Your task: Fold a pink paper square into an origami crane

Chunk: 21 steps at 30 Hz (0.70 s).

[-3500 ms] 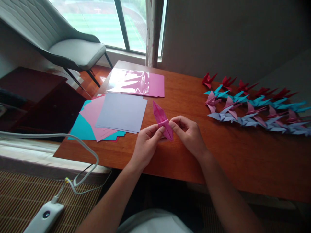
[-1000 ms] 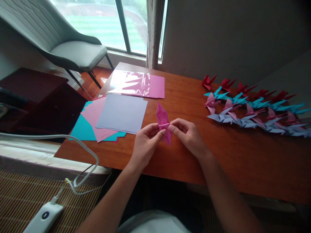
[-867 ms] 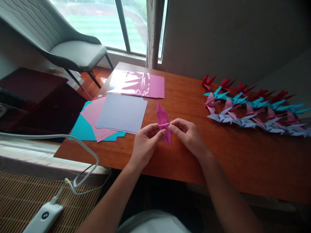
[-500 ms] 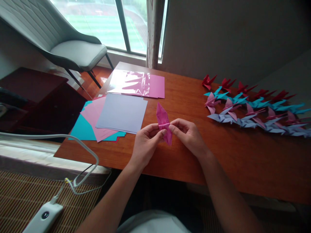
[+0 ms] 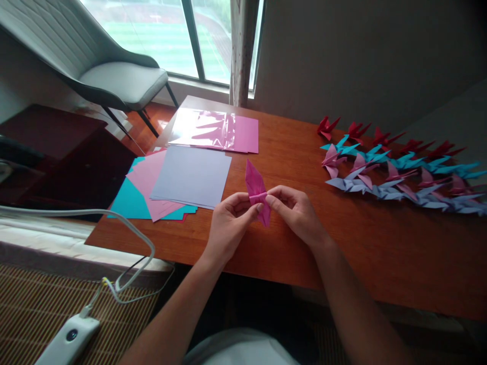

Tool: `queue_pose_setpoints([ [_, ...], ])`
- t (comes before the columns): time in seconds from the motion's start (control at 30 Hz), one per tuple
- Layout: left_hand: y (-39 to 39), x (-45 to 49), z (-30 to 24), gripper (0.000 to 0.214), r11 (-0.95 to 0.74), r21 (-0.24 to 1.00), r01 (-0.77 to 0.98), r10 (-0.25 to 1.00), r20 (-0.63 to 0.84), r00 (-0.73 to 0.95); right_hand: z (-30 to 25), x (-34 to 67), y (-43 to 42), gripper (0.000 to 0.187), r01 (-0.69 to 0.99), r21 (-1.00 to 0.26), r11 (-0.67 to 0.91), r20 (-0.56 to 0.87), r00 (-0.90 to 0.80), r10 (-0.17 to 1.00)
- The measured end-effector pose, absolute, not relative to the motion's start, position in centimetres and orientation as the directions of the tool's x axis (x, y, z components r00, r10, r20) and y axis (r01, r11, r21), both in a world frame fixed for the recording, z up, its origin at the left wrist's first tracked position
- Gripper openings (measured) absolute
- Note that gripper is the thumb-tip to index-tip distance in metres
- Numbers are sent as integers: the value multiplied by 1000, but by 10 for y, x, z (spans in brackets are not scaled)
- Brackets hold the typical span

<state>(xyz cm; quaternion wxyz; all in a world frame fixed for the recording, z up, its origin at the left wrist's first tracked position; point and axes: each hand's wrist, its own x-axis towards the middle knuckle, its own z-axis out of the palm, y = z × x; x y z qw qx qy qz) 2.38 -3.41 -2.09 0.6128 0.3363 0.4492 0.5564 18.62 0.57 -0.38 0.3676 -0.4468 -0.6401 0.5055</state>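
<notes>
A folded magenta origami paper is held up over the near part of the table, one long point upward and a shorter one downward, with a raised fold across its middle. My left hand pinches its left side, thumb over the front. From the right, my right hand grips the same middle fold between thumb and forefinger. The fingertips behind the paper are partly hidden.
Rows of red, blue, pink and lavender paper cranes stand along the right of the wooden table. Lavender sheets, pink and blue sheets, and a plastic-wrapped pack lie left. A white power bank with a cable is at lower left.
Both hands keep the same hold on the magenta paper, with hardly any movement. The whole view has shifted very slightly.
</notes>
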Motion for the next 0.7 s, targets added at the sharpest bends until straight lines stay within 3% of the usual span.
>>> queue_pose_setpoints([
  [0.7, -35, 27, -21, 27, 148, 909, -389, 986, -165, -11, -8, 183, 5, 20, 138, -986, 91, 46, -299, 953],
])
